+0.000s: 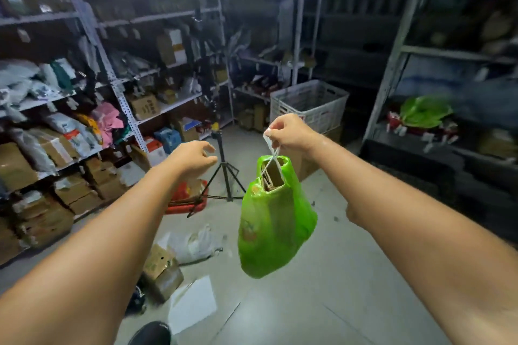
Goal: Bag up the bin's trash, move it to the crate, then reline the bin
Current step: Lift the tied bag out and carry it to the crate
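A full green trash bag (273,227) hangs in mid-air from its white drawstring, with cardboard poking out of its top. My right hand (291,131) is shut on that drawstring above the bag. My left hand (193,158) is stretched out to the left of the bag, holding nothing, with its fingers loosely curled and apart. A white slatted crate (311,105) stands on brown boxes beyond my right hand, against the far shelves. The bin is not in view.
Metal shelving packed with parcels and boxes lines the left, back and right. A black tripod (224,173) stands mid-floor by a red basket (186,199). A cardboard box (162,272), white plastic and paper lie on the floor at lower left.
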